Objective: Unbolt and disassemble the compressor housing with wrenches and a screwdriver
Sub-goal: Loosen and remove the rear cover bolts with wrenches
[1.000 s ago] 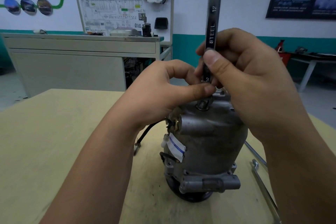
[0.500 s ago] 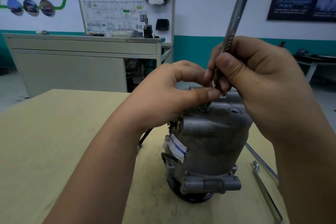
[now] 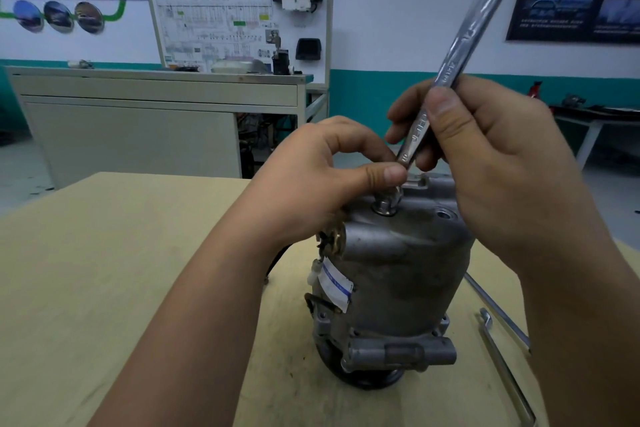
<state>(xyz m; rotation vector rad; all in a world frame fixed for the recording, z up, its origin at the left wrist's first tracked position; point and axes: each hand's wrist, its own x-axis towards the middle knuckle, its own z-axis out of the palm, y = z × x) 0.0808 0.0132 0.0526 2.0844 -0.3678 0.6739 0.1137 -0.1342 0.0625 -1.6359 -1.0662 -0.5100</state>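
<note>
A grey metal compressor housing (image 3: pixel 398 270) stands upright on the wooden table (image 3: pixel 104 270). A bolt (image 3: pixel 386 203) sticks up from its top face. My right hand (image 3: pixel 485 156) grips the shaft of a steel combination wrench (image 3: pixel 460 42), whose lower end sits on the bolt and whose upper open end leans to the right. My left hand (image 3: pixel 322 180) rests on the housing top, its thumb and curled fingers pinching the wrench's lower end just above the bolt. A white and blue label (image 3: pixel 334 284) hangs on the housing's left side.
Two long metal tools (image 3: pixel 498 340) lie on the table right of the housing. A black cable (image 3: pixel 277 260) runs behind my left wrist. Beyond the table stand a grey cabinet (image 3: pixel 138 121) and a white display board (image 3: pixel 239 17).
The wrench has swung from upright to leaning right, turned by my right hand about the bolt. My left hand has stayed at the bolt.
</note>
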